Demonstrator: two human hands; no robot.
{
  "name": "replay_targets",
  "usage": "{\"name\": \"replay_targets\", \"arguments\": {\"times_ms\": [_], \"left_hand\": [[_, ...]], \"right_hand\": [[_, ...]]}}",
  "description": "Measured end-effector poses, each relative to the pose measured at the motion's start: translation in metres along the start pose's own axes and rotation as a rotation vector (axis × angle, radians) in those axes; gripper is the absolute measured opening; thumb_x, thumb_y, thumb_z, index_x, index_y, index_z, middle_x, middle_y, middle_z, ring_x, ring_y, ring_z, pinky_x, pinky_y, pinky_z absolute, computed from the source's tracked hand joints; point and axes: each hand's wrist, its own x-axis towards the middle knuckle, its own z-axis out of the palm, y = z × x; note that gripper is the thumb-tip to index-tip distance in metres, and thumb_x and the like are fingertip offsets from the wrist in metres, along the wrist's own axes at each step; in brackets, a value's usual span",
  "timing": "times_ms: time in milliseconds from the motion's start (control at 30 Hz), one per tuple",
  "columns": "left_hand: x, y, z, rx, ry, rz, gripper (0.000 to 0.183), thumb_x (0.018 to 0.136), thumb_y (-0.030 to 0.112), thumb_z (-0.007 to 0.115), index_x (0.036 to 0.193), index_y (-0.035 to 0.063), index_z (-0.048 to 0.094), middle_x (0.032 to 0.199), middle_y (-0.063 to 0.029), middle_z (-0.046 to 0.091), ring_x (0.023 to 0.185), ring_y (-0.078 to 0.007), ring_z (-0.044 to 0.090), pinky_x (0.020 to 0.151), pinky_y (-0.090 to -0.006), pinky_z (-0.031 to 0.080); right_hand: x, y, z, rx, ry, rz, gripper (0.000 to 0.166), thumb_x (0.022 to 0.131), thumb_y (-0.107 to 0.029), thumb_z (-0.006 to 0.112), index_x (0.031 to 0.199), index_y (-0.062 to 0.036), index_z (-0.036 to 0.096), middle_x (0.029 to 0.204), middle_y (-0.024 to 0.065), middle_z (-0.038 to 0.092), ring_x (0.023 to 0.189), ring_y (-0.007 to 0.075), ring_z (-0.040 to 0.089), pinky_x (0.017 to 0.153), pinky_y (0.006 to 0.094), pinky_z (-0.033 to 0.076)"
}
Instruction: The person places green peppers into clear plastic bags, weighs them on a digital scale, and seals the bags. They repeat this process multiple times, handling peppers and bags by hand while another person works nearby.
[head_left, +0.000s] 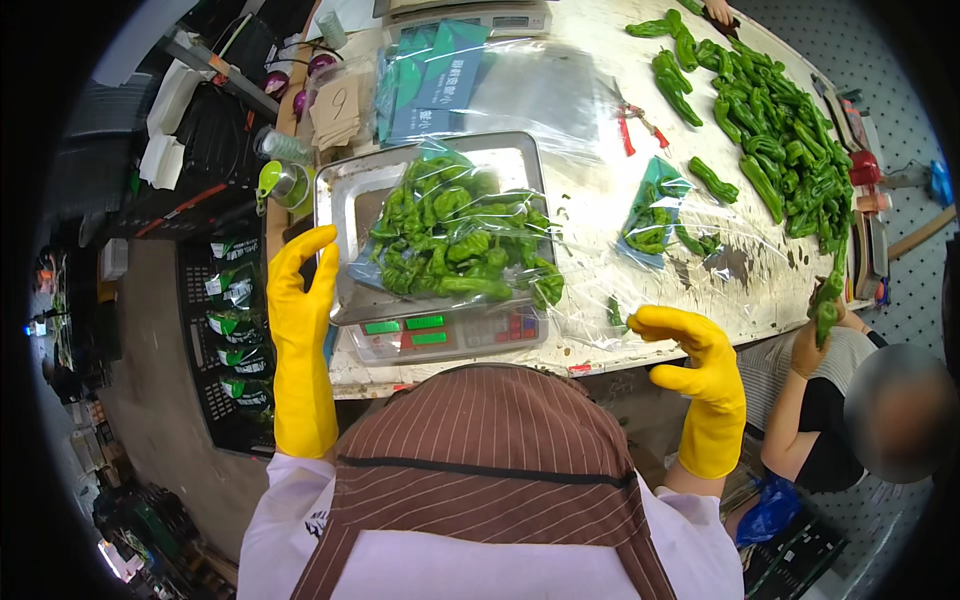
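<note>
A digital scale (450, 336) with a lit green readout stands before me, its steel pan (517, 161) carrying a clear plastic bag of green peppers (465, 251). The bag lies on its side and its loose film stretches over the pan's right edge. My left hand (302, 345), in a yellow rubber glove, is at the pan's left edge with thumb and fingers apart; whether it touches the metal I cannot tell. Gloved in yellow too, my right hand (697, 379) hovers near the table's front edge, fingers curved and apart, holding nothing. A second bag with fewer peppers (651, 225) lies beyond it.
Loose green peppers (784, 142) are heaped on the right. Red-handled snips (636, 124) lie near flat printed bags (442, 75). Another scale (506, 21) stands at the back. A co-worker (810, 412) holds peppers at right. Left on the floor, a black crate (196, 352) contains packed bags.
</note>
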Motion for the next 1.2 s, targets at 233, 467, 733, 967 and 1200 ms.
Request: {"name": "replay_targets", "arguments": {"times_ms": [233,467,733,967,1200], "left_hand": [[-0.010,0.011,0.010,0.021,-0.015,0.080,0.021,0.086,0.005,0.070,0.107,0.0051,0.071,0.108,-0.0079,0.070,0.104,-0.0199,0.063,0.094,-0.0313,0.046],[-0.009,0.022,0.013,0.041,-0.054,0.151,0.019,0.088,0.007,0.070,0.106,0.0037,0.071,0.109,-0.0073,0.069,0.104,-0.0181,0.063,0.094,-0.0301,0.046],[-0.015,0.013,0.012,0.031,-0.048,0.094,0.020,0.085,0.009,0.072,0.105,0.0073,0.072,0.107,-0.0076,0.070,0.105,-0.0221,0.063,0.093,-0.0328,0.046],[-0.013,0.021,0.010,0.029,-0.141,0.094,0.021,0.085,0.011,0.073,0.105,0.0078,0.071,0.108,-0.0076,0.069,0.105,-0.0229,0.062,0.094,-0.0334,0.046],[-0.025,-0.001,0.037,0.034,-0.205,0.193,0.024,0.084,0.008,0.071,0.108,0.0077,0.070,0.107,-0.0091,0.069,0.103,-0.0274,0.062,0.093,-0.0360,0.047]], "right_hand": [[0.005,0.006,0.027,-0.600,0.164,-0.261,0.070,0.064,-0.021,0.089,0.127,-0.0067,0.062,0.119,0.0103,0.065,0.111,0.0249,0.059,0.098,0.0359,0.045],[0.026,0.040,0.062,-0.674,0.215,-0.546,0.030,0.068,-0.002,0.076,0.095,-0.0149,0.070,0.085,0.0008,0.068,0.079,0.0254,0.064,0.094,0.0480,0.047],[0.011,0.054,0.051,-0.891,-0.020,-0.607,0.043,0.065,-0.021,0.083,0.105,-0.0141,0.069,0.117,0.0028,0.064,0.109,0.0275,0.060,0.104,0.0522,0.040],[0.010,0.049,0.037,-1.000,0.069,-0.553,0.075,0.058,-0.038,0.088,0.123,-0.0113,0.062,0.125,0.0073,0.063,0.115,0.0327,0.057,0.111,0.0543,0.031],[0.037,0.047,0.035,0.114,0.148,0.003,0.040,0.101,-0.024,0.050,0.126,0.0051,0.059,0.118,0.0156,0.066,0.102,0.0234,0.065,0.093,0.0347,0.049]]}}
